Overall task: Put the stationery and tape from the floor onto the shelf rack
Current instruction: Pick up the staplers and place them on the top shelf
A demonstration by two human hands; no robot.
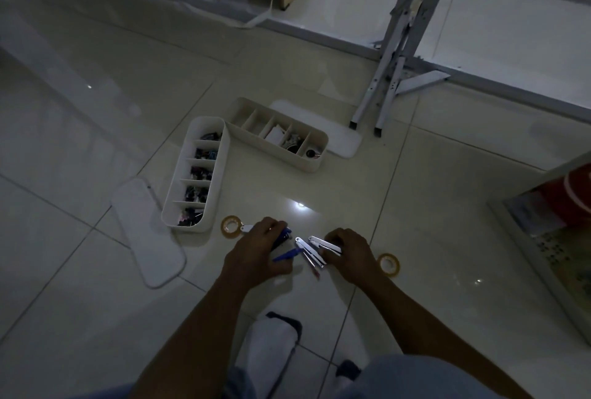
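— How far has it got?
— Barely begun, I'd say. The blue pens are gripped by the left hand, the silver pens clasped in the right hand, both down on the floor
— And the tape?
— Two tape rolls lie untouched, one beside each hand. The divided tray sits just beyond; the shelf rack on the right waits for all of it

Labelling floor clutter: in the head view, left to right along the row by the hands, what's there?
Flat white lid → tape roll → left hand gripping blue pens → silver stationery pieces → right hand holding them → second tape roll → shelf rack at the edge.
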